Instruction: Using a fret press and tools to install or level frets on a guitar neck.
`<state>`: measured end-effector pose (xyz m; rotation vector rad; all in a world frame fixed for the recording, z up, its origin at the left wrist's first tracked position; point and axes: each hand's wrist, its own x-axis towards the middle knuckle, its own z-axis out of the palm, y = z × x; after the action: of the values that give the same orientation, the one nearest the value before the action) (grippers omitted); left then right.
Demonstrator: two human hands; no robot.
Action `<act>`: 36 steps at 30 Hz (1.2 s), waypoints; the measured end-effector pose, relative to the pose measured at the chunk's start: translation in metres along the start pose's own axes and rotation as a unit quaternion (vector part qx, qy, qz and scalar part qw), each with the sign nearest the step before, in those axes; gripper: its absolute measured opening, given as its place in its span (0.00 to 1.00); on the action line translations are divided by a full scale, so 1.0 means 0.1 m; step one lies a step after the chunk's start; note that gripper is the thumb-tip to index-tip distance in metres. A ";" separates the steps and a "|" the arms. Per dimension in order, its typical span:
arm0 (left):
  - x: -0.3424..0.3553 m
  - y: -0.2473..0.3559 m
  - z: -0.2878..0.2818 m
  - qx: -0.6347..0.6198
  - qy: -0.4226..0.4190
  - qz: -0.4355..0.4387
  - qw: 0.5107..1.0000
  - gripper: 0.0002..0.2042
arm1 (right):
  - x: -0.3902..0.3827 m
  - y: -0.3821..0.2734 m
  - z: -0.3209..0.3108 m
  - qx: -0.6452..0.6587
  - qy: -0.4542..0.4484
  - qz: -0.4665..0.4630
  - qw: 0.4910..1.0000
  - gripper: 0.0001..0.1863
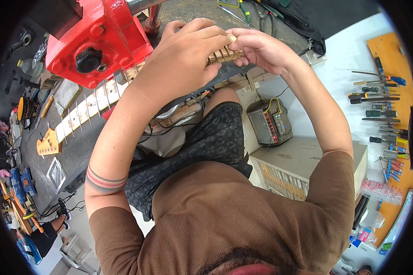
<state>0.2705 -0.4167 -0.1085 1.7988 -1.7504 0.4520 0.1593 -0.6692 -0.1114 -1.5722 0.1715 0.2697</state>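
Stretching from left of the red press [96, 48] to its right, the guitar neck [84, 110] runs along the press's near side above the tabletop [80, 158], its headstock [49, 143] farthest left. It looks light and stiff, but its overhanging fret wires [107, 93] probably scratch or bend easily, so its long side edges seem the safer hold. Right of the press, the left hand [183, 55] has its fingers clamped over the neck; farther right, the right hand [264, 48] bends its fingers at the neck's end, whether gripping I cannot tell.
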 end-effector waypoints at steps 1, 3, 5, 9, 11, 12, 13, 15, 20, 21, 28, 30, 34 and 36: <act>0.00 0.00 0.00 -0.001 0.000 -0.001 1.000 0.25 | 0.00 0.00 0.00 0.000 0.000 0.001 1.000 0.24; 0.01 -0.01 0.00 0.002 0.000 0.008 1.000 0.24 | -0.01 0.00 0.02 0.010 0.006 0.008 1.000 0.25; 0.01 -0.02 0.01 0.003 0.000 0.010 1.000 0.24 | -0.02 0.00 0.05 0.014 0.015 0.010 1.000 0.24; 0.02 -0.04 0.00 0.013 -0.004 0.015 1.000 0.24 | -0.01 0.00 0.03 0.017 0.007 0.011 1.000 0.24; 0.00 -0.04 0.03 0.020 0.000 0.015 1.000 0.24 | -0.01 0.01 0.08 0.028 0.019 0.007 0.999 0.22; 0.01 -0.04 0.04 0.024 0.003 0.018 1.000 0.24 | -0.03 0.02 0.10 0.040 0.033 0.002 0.999 0.20; 0.02 -0.03 0.03 0.025 0.003 0.017 1.000 0.24 | -0.04 0.00 0.11 0.039 0.032 0.002 0.999 0.20; 0.06 0.01 -0.03 0.025 0.011 0.013 1.000 0.24 | -0.07 -0.06 0.12 0.047 0.023 -0.010 0.999 0.19; 0.04 0.27 -0.30 0.011 0.034 0.020 0.999 0.25 | -0.13 -0.12 0.12 0.045 0.003 0.013 0.999 0.20; -0.01 0.33 -0.34 -0.010 0.052 0.016 0.998 0.25 | -0.19 -0.15 0.16 0.038 0.020 0.017 0.999 0.21; -0.82 0.75 -0.81 0.048 0.086 0.032 0.995 0.20 | -0.12 -0.12 0.09 0.001 0.021 0.011 1.000 0.29; -1.18 0.80 -1.07 0.083 0.109 0.001 0.991 0.18 | -0.10 -0.14 0.13 -0.005 0.015 0.010 1.000 0.30; -2.20 0.74 -1.65 0.313 0.258 -0.140 0.903 0.13 | -0.06 -0.20 0.15 -0.005 0.029 0.040 0.999 0.28; -2.75 0.57 -2.00 0.361 0.334 -0.209 0.845 0.12 | -0.13 -0.13 0.00 -0.010 0.042 0.063 0.997 0.29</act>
<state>0.2230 -0.0750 -0.1122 2.0497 -0.6922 1.4778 0.1510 -0.6699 -0.0949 -1.5967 0.3350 0.3062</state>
